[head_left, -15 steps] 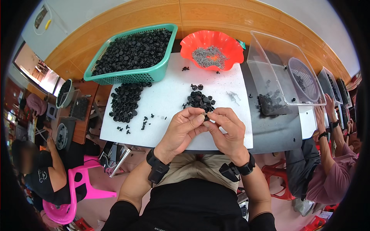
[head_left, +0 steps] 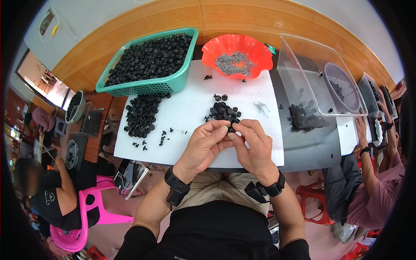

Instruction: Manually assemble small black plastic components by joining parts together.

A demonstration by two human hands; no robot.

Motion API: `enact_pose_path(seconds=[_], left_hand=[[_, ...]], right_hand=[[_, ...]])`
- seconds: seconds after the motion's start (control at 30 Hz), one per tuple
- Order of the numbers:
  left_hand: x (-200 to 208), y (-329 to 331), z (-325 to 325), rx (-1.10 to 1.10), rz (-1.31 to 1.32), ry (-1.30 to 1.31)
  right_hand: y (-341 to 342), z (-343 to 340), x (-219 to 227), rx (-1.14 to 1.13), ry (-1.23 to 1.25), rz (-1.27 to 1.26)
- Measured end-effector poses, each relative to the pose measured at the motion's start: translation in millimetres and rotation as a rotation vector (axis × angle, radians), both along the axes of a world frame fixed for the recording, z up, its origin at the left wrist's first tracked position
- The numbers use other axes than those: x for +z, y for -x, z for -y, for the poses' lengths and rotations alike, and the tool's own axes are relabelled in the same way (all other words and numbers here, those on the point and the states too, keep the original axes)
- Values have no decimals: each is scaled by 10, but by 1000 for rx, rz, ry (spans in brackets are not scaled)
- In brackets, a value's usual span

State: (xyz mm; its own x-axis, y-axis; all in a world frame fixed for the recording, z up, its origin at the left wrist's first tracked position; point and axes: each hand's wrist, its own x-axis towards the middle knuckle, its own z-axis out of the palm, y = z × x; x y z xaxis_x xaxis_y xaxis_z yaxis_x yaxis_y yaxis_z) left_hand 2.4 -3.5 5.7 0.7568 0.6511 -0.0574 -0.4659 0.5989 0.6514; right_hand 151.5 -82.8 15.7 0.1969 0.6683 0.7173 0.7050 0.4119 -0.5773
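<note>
A small black part (head_left: 231,128) is pinched over the white mat's (head_left: 186,99) near side by the nearly closed fingertips of left hand (head_left: 205,145) and right hand (head_left: 256,147), presumably for fine control (fingers hide most of it). The black pile (head_left: 225,112) lies just beyond, seemingly within easy reach.

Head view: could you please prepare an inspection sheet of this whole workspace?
Surface: white sheet on dark tabletop
Work things: green basket heaped with black parts; red bowl of thin grey pieces; central black pile
Clutter: loose black bits and scattered grey bits on the sheet
Grip: left hand and right hand pinch a small dark part, partly hidden
Cables: what seems a yellow-ended cord on the left wall
Surroundings: person at left, person at right, pink chair
</note>
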Motion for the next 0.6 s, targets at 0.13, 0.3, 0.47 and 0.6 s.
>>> enact_pose_path(seconds=[0.13,0.3,0.47,0.6], left_hand=[[-16,2,-5,3,-4,-17],[-32,8,-6,8,11,-26],[11,34,14,12,-13,-30],[-42,-3,16,10,1,-26]], right_hand=[[2,1,-1,-5,10,6],[1,-4,-24,19,-11,-20],[-17,-10,-39,40,-44,-51],[-34,17,-33,17,-38,-44]])
